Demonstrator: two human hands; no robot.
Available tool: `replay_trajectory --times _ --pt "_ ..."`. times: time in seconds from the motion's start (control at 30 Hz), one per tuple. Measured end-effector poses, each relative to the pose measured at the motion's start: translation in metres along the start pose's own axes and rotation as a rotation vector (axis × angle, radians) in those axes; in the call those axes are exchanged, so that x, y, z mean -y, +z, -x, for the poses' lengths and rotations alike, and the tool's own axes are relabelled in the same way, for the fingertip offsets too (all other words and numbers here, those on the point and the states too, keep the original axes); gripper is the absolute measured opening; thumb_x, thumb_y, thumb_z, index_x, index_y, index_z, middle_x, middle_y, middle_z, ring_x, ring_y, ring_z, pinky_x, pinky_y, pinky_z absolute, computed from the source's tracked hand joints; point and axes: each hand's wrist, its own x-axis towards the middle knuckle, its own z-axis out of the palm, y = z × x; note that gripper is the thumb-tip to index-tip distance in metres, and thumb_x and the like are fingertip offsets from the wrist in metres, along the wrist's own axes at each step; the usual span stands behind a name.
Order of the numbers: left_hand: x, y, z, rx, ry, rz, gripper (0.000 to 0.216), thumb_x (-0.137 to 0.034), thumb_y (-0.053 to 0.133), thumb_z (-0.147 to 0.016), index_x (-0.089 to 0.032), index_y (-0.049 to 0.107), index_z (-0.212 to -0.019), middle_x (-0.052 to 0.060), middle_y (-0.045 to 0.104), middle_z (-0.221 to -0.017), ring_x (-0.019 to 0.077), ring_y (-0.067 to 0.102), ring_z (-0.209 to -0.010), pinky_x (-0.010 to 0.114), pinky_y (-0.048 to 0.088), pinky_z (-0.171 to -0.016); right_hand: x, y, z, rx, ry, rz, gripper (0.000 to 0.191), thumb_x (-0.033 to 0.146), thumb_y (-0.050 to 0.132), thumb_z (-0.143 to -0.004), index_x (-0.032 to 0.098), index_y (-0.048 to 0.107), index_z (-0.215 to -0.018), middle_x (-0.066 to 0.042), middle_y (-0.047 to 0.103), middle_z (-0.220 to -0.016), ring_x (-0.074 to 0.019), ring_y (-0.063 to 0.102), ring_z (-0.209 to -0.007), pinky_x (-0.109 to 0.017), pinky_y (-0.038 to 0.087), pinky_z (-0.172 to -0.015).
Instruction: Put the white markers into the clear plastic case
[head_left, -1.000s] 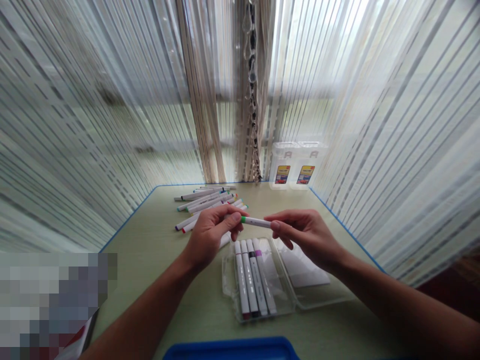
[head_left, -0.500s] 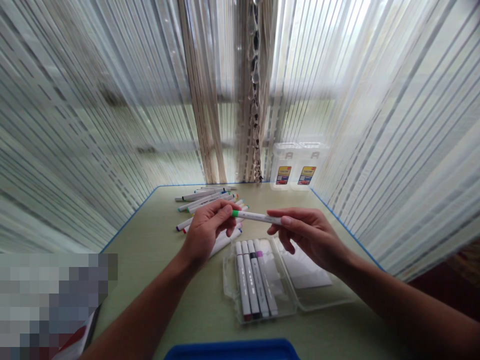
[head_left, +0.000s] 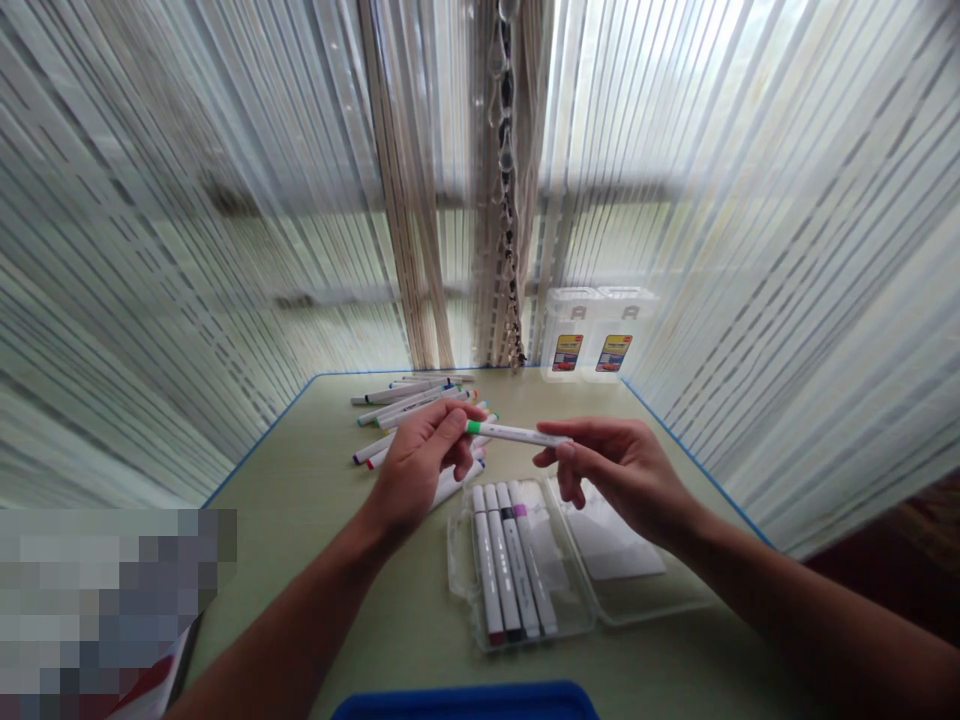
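A white marker with a green band (head_left: pixel 514 433) is held nearly level between my two hands, above the table. My left hand (head_left: pixel 424 450) pinches its green end between thumb and fingers. At the other end, my right hand (head_left: pixel 619 465) grips the marker's tip with thumb and fingertips. Below the marker lies an open clear plastic case (head_left: pixel 574 570), with several white markers (head_left: pixel 504 560) side by side in its left half; one has a purple band. Behind my left hand is a loose pile of white markers (head_left: pixel 409 405) with coloured ends, partly hidden by that hand.
Two clear cases with yellow labels (head_left: pixel 592 350) stand upright at the table's back right. A blue object's edge (head_left: pixel 465 700) shows at the bottom. String curtains (head_left: pixel 300 200) hang around the pale green table (head_left: pixel 300 520). The lower left corner is pixelated.
The right thumb and fingers have shifted slightly on the marker, showing more of its right end. The left hand still holds the green end; the case and pile look the same.
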Motion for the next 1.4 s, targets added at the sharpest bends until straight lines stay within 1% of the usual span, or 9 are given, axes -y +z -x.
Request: replay_trajectory --times 0.1,0.23,0.33,0.5,0.6,0.8,0.9,1.23,1.4 --pt "0.0 0.002 0.002 0.059 0.013 -0.065 0.021 -0.032 0.055 -0.092 -0.013 0.062 -0.095 -0.004 0.048 -0.059 0.0073 0.044 -0.049 0.02 0.036 -0.047 0.0 0.001 -0.002 -0.068 0.0 0.036 0.019 0.026 0.075 -0.08 0.016 0.074 -0.096 -0.006 0.074 -0.073 -0.0093 0.059 -0.046 -0.021 0.049 -0.044" --pt "0.0 0.005 0.006 0.135 0.033 -0.223 0.023 -0.033 0.058 -0.091 -0.012 0.062 -0.1 -0.001 0.057 -0.065 0.0078 0.048 -0.052 0.021 0.038 -0.048 -0.001 0.0 -0.007 -0.144 0.007 0.061 0.02 0.028 0.08 -0.075 0.015 0.07 -0.085 -0.002 0.069 -0.063 -0.0079 0.055 -0.044 -0.019 0.045 -0.041" --pt "-0.002 0.007 0.008 0.157 0.03 -0.272 0.026 -0.031 0.062 -0.089 -0.01 0.063 -0.104 0.002 0.065 -0.072 0.0073 0.049 -0.052 0.02 0.039 -0.048 -0.004 -0.002 -0.009 -0.167 0.002 0.05 0.02 0.029 0.079 -0.075 0.015 0.068 -0.085 0.001 0.064 -0.06 -0.0073 0.052 -0.043 -0.018 0.042 -0.04" --pt "-0.006 0.007 0.008 0.153 0.037 -0.306 0.03 -0.031 0.064 -0.087 -0.008 0.068 -0.107 0.005 0.067 -0.075 0.0077 0.049 -0.053 0.021 0.04 -0.05 -0.005 -0.004 -0.01 -0.184 0.017 -0.015 0.02 0.032 0.075 -0.079 0.015 0.068 -0.088 0.001 0.063 -0.063 -0.0069 0.049 -0.044 -0.019 0.039 -0.039" --pt "-0.007 0.004 0.007 0.161 0.03 -0.273 0.033 -0.03 0.062 -0.088 -0.008 0.069 -0.111 0.009 0.069 -0.08 0.009 0.051 -0.055 0.024 0.042 -0.053 -0.004 -0.004 -0.011 -0.201 0.028 -0.031 0.021 0.033 0.075 -0.079 0.015 0.067 -0.087 0.001 0.061 -0.062 -0.0067 0.048 -0.043 -0.019 0.038 -0.039" --pt "-0.002 -0.003 0.007 0.257 -0.017 0.006 0.034 -0.025 0.057 -0.091 -0.011 0.067 -0.119 0.015 0.072 -0.095 0.0126 0.056 -0.063 0.028 0.044 -0.061 -0.001 -0.003 -0.012 -0.22 0.047 -0.083 0.024 0.035 0.076 -0.077 0.015 0.066 -0.086 0.001 0.061 -0.063 -0.0066 0.047 -0.044 -0.019 0.036 -0.038" --pt "-0.002 -0.004 0.008 0.277 -0.023 0.041 0.034 -0.024 0.057 -0.09 -0.011 0.067 -0.12 0.016 0.072 -0.096 0.0134 0.056 -0.065 0.028 0.044 -0.061 -0.001 -0.003 -0.012 -0.218 0.051 -0.093 0.024 0.034 0.076 -0.077 0.015 0.066 -0.085 0.001 0.061 -0.063 -0.0064 0.047 -0.043 -0.019 0.036 -0.038" --pt "-0.006 0.0 0.007 0.176 -0.02 -0.183 0.034 -0.027 0.06 -0.088 -0.007 0.069 -0.115 0.014 0.074 -0.087 0.0114 0.054 -0.058 0.026 0.044 -0.059 -0.004 -0.004 -0.01 -0.203 0.017 -0.066 0.02 0.033 0.075 -0.079 0.015 0.066 -0.083 -0.001 0.065 -0.065 -0.0066 0.049 -0.041 -0.019 0.038 -0.038" --pt "-0.008 0.002 0.006 0.117 -0.041 -0.285 0.03 -0.026 0.065 -0.085 -0.007 0.072 -0.107 0.011 0.073 -0.081 0.0103 0.051 -0.056 0.025 0.043 -0.057 -0.002 -0.002 -0.007 -0.183 -0.015 0.029 0.022 0.034 0.074 -0.08 0.015 0.064 -0.083 -0.001 0.066 -0.064 -0.0078 0.051 -0.042 -0.02 0.04 -0.039"
